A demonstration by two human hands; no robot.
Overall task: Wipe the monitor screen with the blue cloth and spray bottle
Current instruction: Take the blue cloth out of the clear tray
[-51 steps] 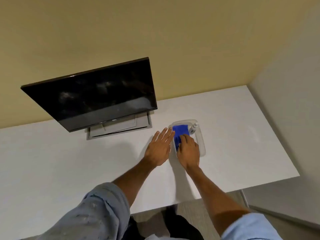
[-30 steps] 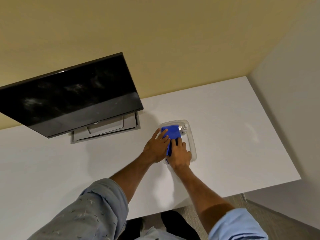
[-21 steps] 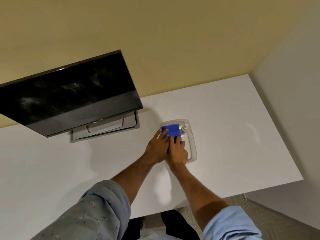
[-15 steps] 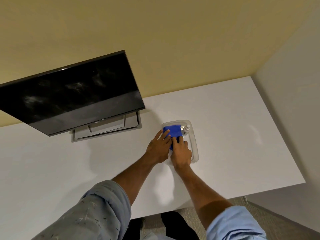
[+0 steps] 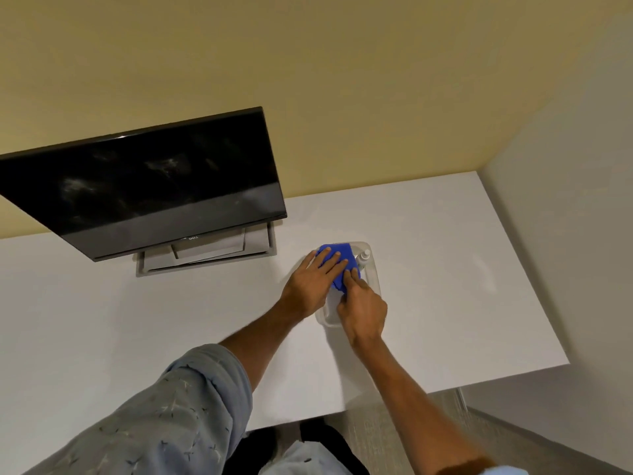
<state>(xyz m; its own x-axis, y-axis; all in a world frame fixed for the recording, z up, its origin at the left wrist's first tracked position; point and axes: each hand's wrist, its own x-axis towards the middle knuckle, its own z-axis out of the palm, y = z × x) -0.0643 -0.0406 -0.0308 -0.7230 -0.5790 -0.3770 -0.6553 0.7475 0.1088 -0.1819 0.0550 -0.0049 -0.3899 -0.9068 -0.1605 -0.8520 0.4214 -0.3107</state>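
A dark monitor (image 5: pixel 144 186) with smudges on its screen stands at the back left of the white desk (image 5: pixel 445 269). To its right sits a clear plastic tray (image 5: pixel 375 279) with the blue cloth (image 5: pixel 337 250) and a small spray bottle (image 5: pixel 365 256) in it. My left hand (image 5: pixel 311 282) lies over the cloth from the left, fingers spread across it and gripping it. My right hand (image 5: pixel 363 308) holds the cloth's near edge with its fingertips. The bottle stands just right of the cloth, untouched. Most of the cloth is hidden under my fingers.
The monitor's grey stand base (image 5: pixel 205 258) rests on the desk left of the tray. A yellow wall runs behind the desk and a pale wall (image 5: pixel 565 234) borders its right end. Grey carpet shows beyond the desk's near edge.
My left hand has slid from the desk onto the cloth and now covers it. The cloth has bunched toward the tray's far left corner. My right hand stays on its near edge.
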